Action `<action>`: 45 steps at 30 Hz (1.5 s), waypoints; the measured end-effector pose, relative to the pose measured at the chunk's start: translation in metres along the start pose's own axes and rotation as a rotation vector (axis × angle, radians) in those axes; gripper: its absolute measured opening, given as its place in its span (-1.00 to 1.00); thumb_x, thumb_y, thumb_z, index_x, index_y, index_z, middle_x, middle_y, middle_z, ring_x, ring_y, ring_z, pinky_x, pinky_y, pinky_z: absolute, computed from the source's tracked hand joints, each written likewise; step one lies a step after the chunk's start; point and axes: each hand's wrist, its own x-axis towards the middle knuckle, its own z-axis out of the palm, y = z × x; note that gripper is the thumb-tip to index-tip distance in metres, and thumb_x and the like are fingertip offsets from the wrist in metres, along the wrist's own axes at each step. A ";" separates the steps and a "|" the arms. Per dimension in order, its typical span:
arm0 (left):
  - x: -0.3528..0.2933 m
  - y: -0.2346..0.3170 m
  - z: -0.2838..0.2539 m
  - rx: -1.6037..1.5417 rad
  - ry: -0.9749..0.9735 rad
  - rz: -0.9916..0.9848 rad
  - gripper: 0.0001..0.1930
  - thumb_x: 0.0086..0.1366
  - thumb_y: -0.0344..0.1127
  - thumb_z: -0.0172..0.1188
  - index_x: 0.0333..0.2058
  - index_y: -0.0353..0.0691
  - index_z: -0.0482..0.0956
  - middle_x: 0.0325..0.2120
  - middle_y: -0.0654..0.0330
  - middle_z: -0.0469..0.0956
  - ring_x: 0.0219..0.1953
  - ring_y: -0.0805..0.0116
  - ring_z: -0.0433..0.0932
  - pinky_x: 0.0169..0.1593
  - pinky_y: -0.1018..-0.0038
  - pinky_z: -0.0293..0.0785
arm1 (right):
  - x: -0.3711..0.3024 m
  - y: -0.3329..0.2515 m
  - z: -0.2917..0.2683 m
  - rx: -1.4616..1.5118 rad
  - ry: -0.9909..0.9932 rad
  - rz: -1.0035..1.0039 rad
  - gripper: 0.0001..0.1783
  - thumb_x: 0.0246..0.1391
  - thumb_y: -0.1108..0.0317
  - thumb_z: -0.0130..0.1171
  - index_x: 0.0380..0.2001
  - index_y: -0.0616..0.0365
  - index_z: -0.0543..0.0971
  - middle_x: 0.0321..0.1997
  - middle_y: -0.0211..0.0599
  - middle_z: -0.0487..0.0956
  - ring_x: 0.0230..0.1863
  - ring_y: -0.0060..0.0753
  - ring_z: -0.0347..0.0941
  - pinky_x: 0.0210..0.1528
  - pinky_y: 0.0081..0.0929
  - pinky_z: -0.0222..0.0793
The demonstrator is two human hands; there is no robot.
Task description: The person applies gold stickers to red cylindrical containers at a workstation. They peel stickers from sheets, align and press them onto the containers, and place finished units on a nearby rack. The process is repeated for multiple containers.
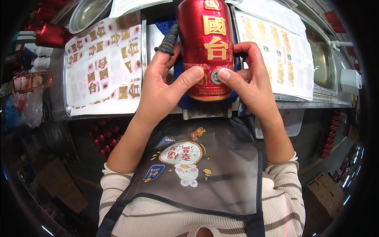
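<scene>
A glossy red bottle with raised gold characters lies before me, its base end toward me. My left hand grips its left side, the thumb pressed on the patterned red band near the base. A dark knitted finger sleeve covers one finger of that hand. From the right side my right hand curls round the bottle, its thumb on the edge of a small round green-and-white emblem. Both thumb tips nearly meet there. Blue cloth shows beneath the bottle. The fingers' undersides are partly hidden.
Sheets of gold character decals lie at left, and sheets with gold and green decals at right. A metal bowl stands far left, a basin of liquid at right. More red bottles are at left. My apron hangs below the bench edge.
</scene>
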 end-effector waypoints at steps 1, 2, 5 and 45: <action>0.000 0.000 0.000 0.005 0.001 0.002 -0.30 0.24 -0.25 0.38 0.24 -0.43 0.27 0.14 0.00 0.45 0.20 0.33 0.40 0.27 0.39 0.28 | 0.000 0.000 0.000 -0.004 -0.005 0.005 -0.37 -0.01 0.25 0.46 -0.01 0.20 0.30 -0.12 -0.21 0.50 -0.53 -0.78 0.41 -0.58 -0.76 0.28; 0.000 0.001 0.000 0.011 0.002 0.005 -0.31 0.24 -0.25 0.38 0.24 -0.42 0.28 0.13 0.01 0.46 0.19 0.33 0.41 0.26 0.39 0.28 | 0.000 0.000 0.000 0.001 -0.002 0.009 -0.36 -0.01 0.25 0.46 0.00 0.20 0.30 -0.13 -0.22 0.50 -0.54 -0.78 0.41 -0.58 -0.77 0.28; 0.001 0.006 0.003 0.001 0.000 0.002 -0.32 0.23 -0.28 0.38 0.22 -0.42 0.29 0.09 0.03 0.48 0.14 0.34 0.44 0.22 0.40 0.33 | 0.000 -0.001 0.000 0.014 -0.006 0.017 -0.35 -0.02 0.25 0.47 0.01 0.20 0.29 -0.16 -0.24 0.51 -0.54 -0.79 0.41 -0.58 -0.77 0.27; -0.020 -0.010 -0.005 0.015 -0.053 0.045 -0.18 0.18 -0.34 0.42 0.33 -0.41 0.17 0.24 0.06 0.33 0.30 0.32 0.26 0.36 0.39 0.12 | -0.002 0.014 -0.029 -0.017 -0.189 -0.031 -0.32 0.04 0.31 0.39 0.20 0.19 0.35 0.16 -0.24 0.42 -0.45 -0.82 0.37 -0.42 -0.80 0.31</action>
